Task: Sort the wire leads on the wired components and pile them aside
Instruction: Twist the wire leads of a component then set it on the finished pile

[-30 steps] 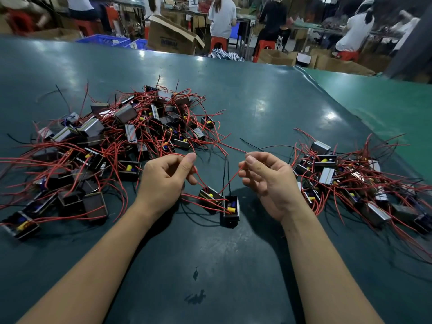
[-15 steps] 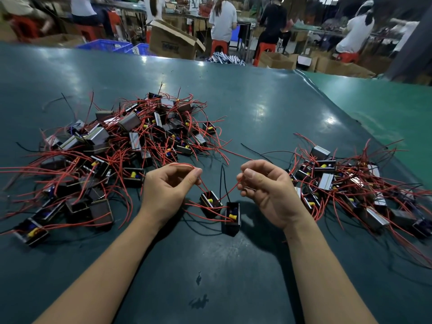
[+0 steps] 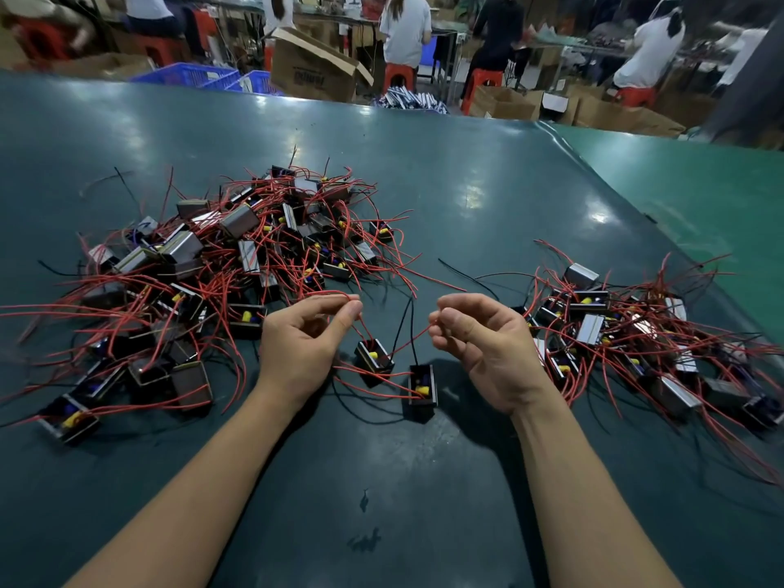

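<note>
Hands sorting red leads, two parts in the middle of the worktop.

The left hand [image 3: 305, 341] pinches a red wire [image 3: 339, 295]; the right hand [image 3: 483, 345] pinches another wire [image 3: 413, 335], both running down to two small parts [image 3: 375, 360] lying between the hands. Left of those parts, the big tangled heap [image 3: 203, 282] looks unsorted; right of them sits the smaller pile [image 3: 628, 333] (probably the finished ones). Judging by the heaps on the green worktop [image 3: 466, 171], most work remains.
</note>
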Motion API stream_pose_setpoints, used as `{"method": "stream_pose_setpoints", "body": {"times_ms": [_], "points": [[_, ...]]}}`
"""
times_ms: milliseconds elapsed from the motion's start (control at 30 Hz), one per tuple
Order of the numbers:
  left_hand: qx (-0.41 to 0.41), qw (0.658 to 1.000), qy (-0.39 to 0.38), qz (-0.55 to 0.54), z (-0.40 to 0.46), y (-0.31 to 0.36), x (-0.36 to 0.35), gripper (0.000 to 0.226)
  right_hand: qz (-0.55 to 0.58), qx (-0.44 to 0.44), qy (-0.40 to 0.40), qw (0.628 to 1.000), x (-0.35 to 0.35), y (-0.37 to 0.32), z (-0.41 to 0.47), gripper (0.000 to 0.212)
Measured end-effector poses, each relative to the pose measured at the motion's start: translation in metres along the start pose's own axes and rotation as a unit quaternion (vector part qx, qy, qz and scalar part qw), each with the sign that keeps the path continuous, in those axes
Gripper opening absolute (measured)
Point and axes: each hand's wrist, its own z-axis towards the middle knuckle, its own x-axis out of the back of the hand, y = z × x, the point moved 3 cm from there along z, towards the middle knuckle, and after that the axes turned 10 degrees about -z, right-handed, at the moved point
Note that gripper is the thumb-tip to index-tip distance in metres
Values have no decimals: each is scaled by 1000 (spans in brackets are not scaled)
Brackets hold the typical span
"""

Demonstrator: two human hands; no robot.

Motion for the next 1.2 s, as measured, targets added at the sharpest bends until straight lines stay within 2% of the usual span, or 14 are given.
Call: {"method": "stream_pose_setpoints", "body": {"times_ms": [167, 267, 367, 467, 567, 667, 800, 900, 1067, 1133, 1200], "points": [[25, 1000, -6, 1, -1, 2, 1, 9, 14, 8, 5, 1000, 0, -2, 0, 12], [54, 998, -24, 38, -2, 4, 8, 31, 15, 6, 7, 1000, 0, -2, 0, 11], [65, 982, -123, 130, 3, 6, 20, 39, 18, 7, 10, 1000, 3, -2, 0, 11], [97, 949, -264, 142, -5, 9, 24, 31, 17, 8, 10, 1000, 3, -3, 1, 11], [117, 929, -322, 142, -15, 12, 20, 23, 12, 5, 7, 1000, 2, -2, 1, 11], [84, 928, -320, 170, -15, 15, 19, 14, 14, 5, 12, 1000, 2, -2, 1, 11], [19, 932, -309, 188, -15, 26, 20, 19, 9, 10, 11, 1000, 4, -2, 1, 11], [-13, 931, -303, 204, -17, 34, 20, 10, 6, 10, 10, 1000, 4, -2, 2, 11], [-103, 928, -225, 279, -23, 52, 13, 13, -2, 10, 2, 1000, 3, -1, 2, 11], [-96, 925, -206, 306, -22, 57, 11, 19, -3, 13, -2, 1000, 3, -1, 2, 11], [-54, 915, -238, 320, -19, 59, 14, 30, -3, 13, -5, 1000, 3, -1, 2, 11]]}}
